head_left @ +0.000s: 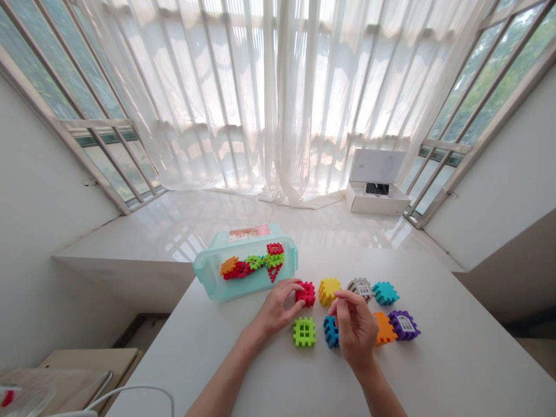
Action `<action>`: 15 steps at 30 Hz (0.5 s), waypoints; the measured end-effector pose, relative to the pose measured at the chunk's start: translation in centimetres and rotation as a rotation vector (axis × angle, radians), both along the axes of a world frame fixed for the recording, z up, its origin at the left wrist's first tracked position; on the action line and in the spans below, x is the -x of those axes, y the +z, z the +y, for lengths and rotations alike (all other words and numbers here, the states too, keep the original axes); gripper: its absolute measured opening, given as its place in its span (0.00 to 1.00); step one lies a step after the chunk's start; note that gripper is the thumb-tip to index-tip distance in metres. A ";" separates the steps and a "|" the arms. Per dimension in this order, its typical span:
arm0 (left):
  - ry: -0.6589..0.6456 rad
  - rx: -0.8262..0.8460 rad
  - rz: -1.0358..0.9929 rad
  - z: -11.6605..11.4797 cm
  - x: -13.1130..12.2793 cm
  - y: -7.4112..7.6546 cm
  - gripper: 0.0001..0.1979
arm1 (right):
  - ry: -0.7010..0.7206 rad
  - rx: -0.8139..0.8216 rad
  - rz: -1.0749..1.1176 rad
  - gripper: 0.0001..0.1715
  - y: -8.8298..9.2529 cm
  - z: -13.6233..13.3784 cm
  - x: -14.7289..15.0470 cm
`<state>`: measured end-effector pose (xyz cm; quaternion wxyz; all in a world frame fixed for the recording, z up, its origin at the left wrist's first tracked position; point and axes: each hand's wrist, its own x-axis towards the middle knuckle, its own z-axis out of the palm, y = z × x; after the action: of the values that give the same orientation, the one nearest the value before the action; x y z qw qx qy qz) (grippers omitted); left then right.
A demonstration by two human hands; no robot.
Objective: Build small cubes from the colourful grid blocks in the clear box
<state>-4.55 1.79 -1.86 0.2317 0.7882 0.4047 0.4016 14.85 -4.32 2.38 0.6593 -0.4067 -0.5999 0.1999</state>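
My left hand (277,304) has its thumb and fingers closed on the sides of a red block stack (306,294) standing on the table. My right hand (357,331) hovers with curled fingers, thumb and fingertips close together, and no piece shows between them. It is just in front of a yellow stack (329,291) and partly covers a blue stack (330,332) and an orange one (386,328). A green window-patterned block (304,332) lies nearer me, left of the blue stack. Behind my right hand is a grey stack (361,288), partly hidden by its fingers.
A teal stack (386,293) and a purple stack (404,325) stand at the right. At the left, a pale turquoise bin (217,294) holds several interlocking pieces. An open white box (373,202) with a phone sits on the sill, before sheer curtains. A white cable (150,387) curves at lower left.
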 end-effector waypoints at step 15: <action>0.005 0.015 -0.004 -0.2 0.0 0.4 0.08 | 0.012 -0.019 -0.008 0.08 0.1 0.1 0.1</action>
<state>-4.58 1.62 -1.43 0.2374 0.7845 0.4093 0.4009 14.79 -4.23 2.52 0.6597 -0.3975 -0.6068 0.1964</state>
